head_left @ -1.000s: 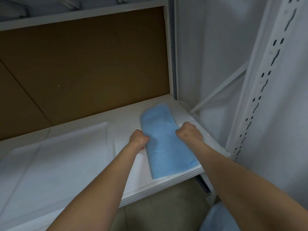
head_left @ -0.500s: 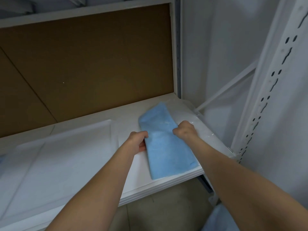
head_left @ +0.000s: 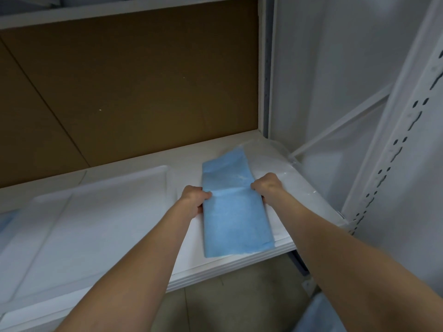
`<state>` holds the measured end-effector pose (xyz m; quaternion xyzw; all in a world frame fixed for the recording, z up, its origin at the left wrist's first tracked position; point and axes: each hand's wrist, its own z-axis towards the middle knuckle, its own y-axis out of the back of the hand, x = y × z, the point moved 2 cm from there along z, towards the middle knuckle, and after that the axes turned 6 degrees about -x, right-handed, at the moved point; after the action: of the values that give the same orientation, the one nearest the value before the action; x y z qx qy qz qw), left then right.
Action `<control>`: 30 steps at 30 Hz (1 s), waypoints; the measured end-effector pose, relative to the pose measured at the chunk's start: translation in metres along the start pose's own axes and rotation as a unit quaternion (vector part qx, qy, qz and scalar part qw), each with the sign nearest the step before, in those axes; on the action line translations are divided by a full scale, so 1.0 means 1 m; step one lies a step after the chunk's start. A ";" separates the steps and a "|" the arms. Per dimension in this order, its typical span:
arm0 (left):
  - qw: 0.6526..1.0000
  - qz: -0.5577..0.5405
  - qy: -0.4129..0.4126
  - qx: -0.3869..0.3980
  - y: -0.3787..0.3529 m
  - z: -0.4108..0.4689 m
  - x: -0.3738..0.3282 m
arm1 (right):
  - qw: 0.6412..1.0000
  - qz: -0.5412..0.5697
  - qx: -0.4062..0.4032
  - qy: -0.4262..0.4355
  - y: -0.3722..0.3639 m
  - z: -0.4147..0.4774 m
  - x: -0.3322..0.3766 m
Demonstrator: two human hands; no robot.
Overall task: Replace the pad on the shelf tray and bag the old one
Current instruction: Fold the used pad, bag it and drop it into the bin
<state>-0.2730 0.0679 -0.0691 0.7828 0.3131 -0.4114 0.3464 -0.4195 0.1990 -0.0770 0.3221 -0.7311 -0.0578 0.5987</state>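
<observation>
A folded blue pad (head_left: 233,216) lies on the right end of the white shelf (head_left: 239,259). My left hand (head_left: 193,198) grips its left edge and my right hand (head_left: 267,185) grips its right edge, both about halfway along. The pad's far half is lifted and creased at the hands. A clear plastic bag (head_left: 287,173) lies flat under and right of the pad. A shallow white tray (head_left: 91,212) with a white lining sits on the shelf to the left.
Brown board (head_left: 131,87) backs the shelf. A white perforated upright (head_left: 393,152) and a diagonal brace (head_left: 340,123) stand at the right. A bit of blue material (head_left: 316,315) shows on the floor at the bottom right, another at the far left edge.
Both hands have kept their hold on the pad's edges. The far part of the pad has risen and a crease has formed across it between the hands.
</observation>
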 end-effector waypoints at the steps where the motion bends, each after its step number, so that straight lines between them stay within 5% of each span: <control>1: 1.000 0.028 -0.009 -0.009 0.002 0.001 0.001 | 1.000 -0.013 0.001 0.012 -0.001 -0.003 0.002; 7: 0.987 0.143 -0.066 -0.040 0.011 -0.007 -0.003 | 0.992 -0.087 0.010 0.092 -0.006 -0.012 0.011; 19: 0.987 0.148 -0.021 0.066 0.029 -0.059 0.023 | 0.985 -0.123 0.110 0.042 0.014 -0.063 -0.010; 30: 0.973 0.195 -0.062 0.109 0.042 -0.087 0.048 | 0.984 -0.114 0.126 0.058 0.023 -0.099 -0.021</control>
<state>-0.1813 0.1234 -0.0617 0.8346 0.0859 -0.4156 0.3512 -0.3366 0.2583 -0.0562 0.4786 -0.6550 -0.0142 0.5846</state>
